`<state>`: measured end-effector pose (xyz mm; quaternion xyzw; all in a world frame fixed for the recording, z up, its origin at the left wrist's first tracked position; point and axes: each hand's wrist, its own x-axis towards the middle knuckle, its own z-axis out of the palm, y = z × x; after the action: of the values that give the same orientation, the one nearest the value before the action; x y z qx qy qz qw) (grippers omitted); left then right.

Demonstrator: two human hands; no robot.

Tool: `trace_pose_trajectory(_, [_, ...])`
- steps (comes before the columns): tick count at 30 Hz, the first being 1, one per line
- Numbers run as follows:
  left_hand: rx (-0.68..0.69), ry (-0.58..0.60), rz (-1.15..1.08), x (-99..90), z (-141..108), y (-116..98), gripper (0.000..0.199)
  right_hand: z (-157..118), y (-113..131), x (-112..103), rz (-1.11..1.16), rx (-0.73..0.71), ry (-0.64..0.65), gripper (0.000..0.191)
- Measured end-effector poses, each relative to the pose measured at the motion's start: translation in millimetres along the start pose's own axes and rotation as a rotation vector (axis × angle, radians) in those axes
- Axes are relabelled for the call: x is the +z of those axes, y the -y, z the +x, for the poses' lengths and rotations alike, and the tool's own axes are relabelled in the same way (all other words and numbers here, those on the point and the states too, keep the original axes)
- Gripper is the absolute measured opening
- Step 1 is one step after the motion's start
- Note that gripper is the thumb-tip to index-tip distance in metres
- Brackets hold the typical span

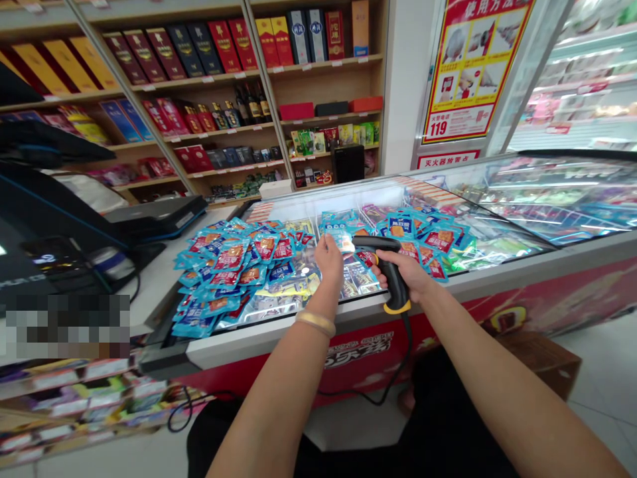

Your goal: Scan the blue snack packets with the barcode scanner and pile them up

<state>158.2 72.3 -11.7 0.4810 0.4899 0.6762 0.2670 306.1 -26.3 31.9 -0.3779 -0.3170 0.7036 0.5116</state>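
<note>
My right hand (pixel 405 271) is wrapped round the grip of a black and yellow barcode scanner (pixel 397 284), whose head points left. A cable hangs from its base. In front of the scanner head, my left hand (pixel 328 257) pinches a blue snack packet (pixel 339 236) with its pale back partly showing. A large pile of blue and red snack packets (pixel 231 259) lies to the left on the freezer's glass top. Another group of the same packets (pixel 440 236) is spread to the right of the scanner.
The chest freezer (pixel 497 285) runs across in front of me. A checkout terminal (pixel 50 219) stands on the counter at left. Shelves with boxed bottles (pixel 223 46) line the back wall. A cardboard box (pixel 542 365) sits on the floor at right.
</note>
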Motion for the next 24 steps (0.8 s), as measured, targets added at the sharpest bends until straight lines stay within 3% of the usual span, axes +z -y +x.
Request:
trace_pose_trajectory(6, [0.012, 0.011, 0.036, 1.2, -5.7, -4.4, 0.038, -1.3, 0.4, 1.5, 0.044, -0.021, -0.005, 0.016])
trace_pose_trajectory(9, [0.113, 0.012, 0.111, -14.0, -2.4, -16.8, 0.040, -2.0, 0.2, 6.4, 0.079, -0.015, 0.004, 0.015])
trace_pose_trajectory(12, [0.283, -0.021, 0.241, -53.7, 13.0, -39.1, 0.041, 0.0, -4.2, 16.9, 0.116, 0.006, -0.007, 0.016])
trace_pose_trajectory(16, [0.451, -0.077, 0.655, -130.7, 38.9, -69.8, 0.046, 7.3, -17.3, 38.0, 0.146, 0.029, 0.021, 0.017])
trace_pose_trajectory(18, [0.396, -0.104, 0.944, -164.4, 46.9, -76.9, 0.047, 11.2, -24.3, 49.8, 0.141, 0.049, 0.043, 0.018])
trace_pose_trajectory(20, [0.227, 0.004, 1.194, -187.1, 50.9, -76.8, 0.050, 14.5, -30.1, 60.8, 0.130, 0.067, 0.063, 0.018])
trace_pose_trajectory(22, [0.096, 0.153, 1.344, -197.5, 53.3, -72.3, 0.060, 17.1, -34.5, 70.1, 0.119, 0.087, 0.095, 0.018])
trace_pose_trajectory(24, [0.053, 0.254, 1.411, -198.1, 56.4, -67.5, 0.066, 19.5, -37.6, 77.0, 0.116, 0.109, 0.123, 0.018])
